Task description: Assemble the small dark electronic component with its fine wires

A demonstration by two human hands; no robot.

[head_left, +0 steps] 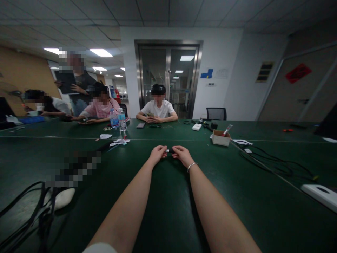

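Note:
Out over the green table, my left hand (158, 154) and my right hand (182, 155) are close together, each with fingers closed in a pinch. Between the left fingertips shows a small silver metal piece (167, 150), which looks like a plug or USB drive end. A small black piece (171, 150) sits at the fingertips of my right hand, in line with the silver one. Whether the two are joined or only close to each other, I cannot tell. A silver bracelet (192, 167) circles my right wrist.
A small open box (221, 138) stands beyond my right hand. Black cables (276, 160) and a white device (321, 195) lie to the right. On the left are more cables (39, 211), paper scraps (120, 142) and water bottles (122, 120). A person (157, 107) sits opposite; others are at left.

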